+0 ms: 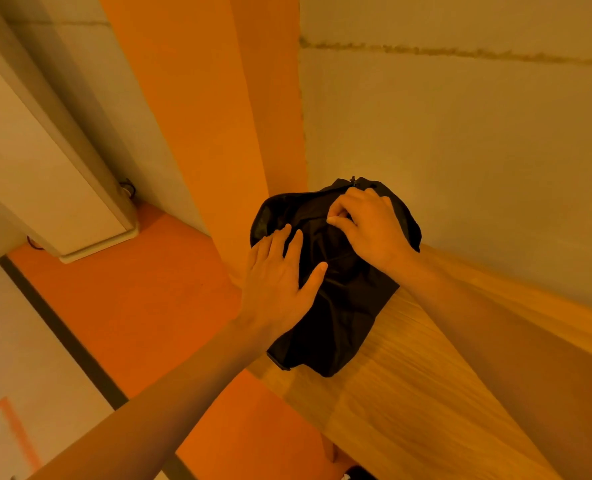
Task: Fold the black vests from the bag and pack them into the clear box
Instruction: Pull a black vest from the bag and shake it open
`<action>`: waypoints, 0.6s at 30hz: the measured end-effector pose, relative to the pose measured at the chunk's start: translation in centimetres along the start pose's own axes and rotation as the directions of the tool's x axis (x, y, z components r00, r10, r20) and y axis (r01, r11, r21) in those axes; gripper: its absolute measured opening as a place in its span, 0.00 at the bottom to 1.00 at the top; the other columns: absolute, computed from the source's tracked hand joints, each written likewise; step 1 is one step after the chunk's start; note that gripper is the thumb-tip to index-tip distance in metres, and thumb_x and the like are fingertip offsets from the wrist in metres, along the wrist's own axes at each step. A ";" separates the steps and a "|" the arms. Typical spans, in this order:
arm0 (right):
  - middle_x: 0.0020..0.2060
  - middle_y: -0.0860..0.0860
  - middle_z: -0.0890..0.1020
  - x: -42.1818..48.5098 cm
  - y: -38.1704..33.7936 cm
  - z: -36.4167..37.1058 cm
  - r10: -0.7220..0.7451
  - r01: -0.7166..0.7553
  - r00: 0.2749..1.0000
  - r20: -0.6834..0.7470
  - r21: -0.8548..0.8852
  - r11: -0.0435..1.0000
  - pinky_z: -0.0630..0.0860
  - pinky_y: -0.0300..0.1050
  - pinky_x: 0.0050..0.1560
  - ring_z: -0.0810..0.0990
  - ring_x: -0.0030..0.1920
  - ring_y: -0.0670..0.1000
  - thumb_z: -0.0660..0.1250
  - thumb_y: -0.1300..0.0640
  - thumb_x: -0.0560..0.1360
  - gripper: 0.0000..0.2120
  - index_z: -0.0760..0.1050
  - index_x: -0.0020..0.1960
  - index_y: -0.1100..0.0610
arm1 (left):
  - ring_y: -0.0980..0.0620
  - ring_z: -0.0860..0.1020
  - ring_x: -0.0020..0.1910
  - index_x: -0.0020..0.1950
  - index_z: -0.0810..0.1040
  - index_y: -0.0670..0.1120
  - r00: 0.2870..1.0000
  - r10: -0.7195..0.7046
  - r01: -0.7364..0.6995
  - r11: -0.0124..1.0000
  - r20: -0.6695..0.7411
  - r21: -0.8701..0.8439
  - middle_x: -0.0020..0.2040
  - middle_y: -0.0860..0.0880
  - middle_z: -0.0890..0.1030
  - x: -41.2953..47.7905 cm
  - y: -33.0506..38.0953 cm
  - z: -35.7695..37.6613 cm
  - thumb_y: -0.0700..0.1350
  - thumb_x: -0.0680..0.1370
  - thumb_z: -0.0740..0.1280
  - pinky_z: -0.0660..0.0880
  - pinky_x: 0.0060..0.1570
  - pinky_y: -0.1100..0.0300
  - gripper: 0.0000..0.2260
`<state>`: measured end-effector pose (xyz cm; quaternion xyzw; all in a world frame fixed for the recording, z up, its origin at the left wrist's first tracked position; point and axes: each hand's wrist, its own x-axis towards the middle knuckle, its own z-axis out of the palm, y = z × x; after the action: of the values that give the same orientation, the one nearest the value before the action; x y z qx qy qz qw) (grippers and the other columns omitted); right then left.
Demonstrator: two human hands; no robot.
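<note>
A black vest [339, 306] lies bunched at the far left corner of a wooden table [426, 393], one end hanging over the table's edge. A zip pull shows at its top. My left hand [280, 275] rests flat on the vest's left side with fingers straight and spread. My right hand [367, 223] is on the upper part of the vest, fingers curled and pinching the fabric near the zip. No bag or clear box is in view.
An orange column [218, 116] stands just behind the table's corner, with a pale wall [460, 133] to its right. A white cabinet [45, 168] stands at the left on an orange floor [131, 306].
</note>
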<state>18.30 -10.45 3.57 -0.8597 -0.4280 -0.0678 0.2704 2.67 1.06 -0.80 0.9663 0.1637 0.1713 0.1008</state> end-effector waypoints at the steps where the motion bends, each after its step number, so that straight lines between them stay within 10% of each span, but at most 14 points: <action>1: 0.48 0.46 0.77 -0.1 0.0 -0.2 0.011 -0.010 1.000 -0.022 0.060 0.998 0.68 0.51 0.58 0.75 0.54 0.52 0.65 0.53 0.82 0.05 0.79 0.51 0.52 | 0.42 0.69 0.71 0.78 0.68 0.45 0.999 -0.013 0.011 0.999 -0.031 -0.035 0.73 0.45 0.71 0.4 0.3 -0.2 0.66 0.82 0.51 0.67 0.69 0.48 0.33; 7: 0.46 0.46 0.75 -0.2 -0.2 -3.1 0.112 -0.034 0.979 -0.173 0.401 0.916 0.71 0.41 0.52 0.75 0.50 0.49 0.65 0.59 0.81 0.04 0.76 0.48 0.54 | 0.52 0.70 0.32 0.40 0.69 0.46 0.984 -0.027 -0.028 0.952 -0.174 -0.306 0.34 0.51 0.70 3.5 2.4 -1.3 0.47 0.84 0.65 0.63 0.34 0.55 0.14; 15: 0.47 0.47 0.79 -0.3 0.1 -12.8 0.395 -0.052 0.850 -0.347 0.692 0.720 0.71 0.30 0.47 0.75 0.44 0.40 0.64 0.56 0.82 0.04 0.76 0.49 0.54 | 0.57 0.79 0.39 0.46 0.76 0.50 0.998 0.048 0.006 0.663 0.050 -0.749 0.37 0.54 0.78 8.1 8.1 -7.1 0.42 0.83 0.67 0.77 0.44 0.57 0.07; 18: 0.46 0.46 0.79 -0.7 0.2 -17.1 0.411 -0.027 0.809 -0.420 0.672 0.740 0.72 0.29 0.47 0.75 0.44 0.40 0.63 0.55 0.83 0.05 0.77 0.50 0.53 | 0.59 0.81 0.41 0.44 0.78 0.48 0.986 0.105 0.073 0.409 0.127 -0.909 0.36 0.57 0.82 9.2 11.2 -9.1 0.40 0.83 0.65 0.77 0.46 0.61 0.09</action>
<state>19.96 -19.98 17.66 -0.7058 -0.2209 -0.1253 0.6613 10.68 -4.84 13.08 0.7681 0.0263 0.1538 0.6211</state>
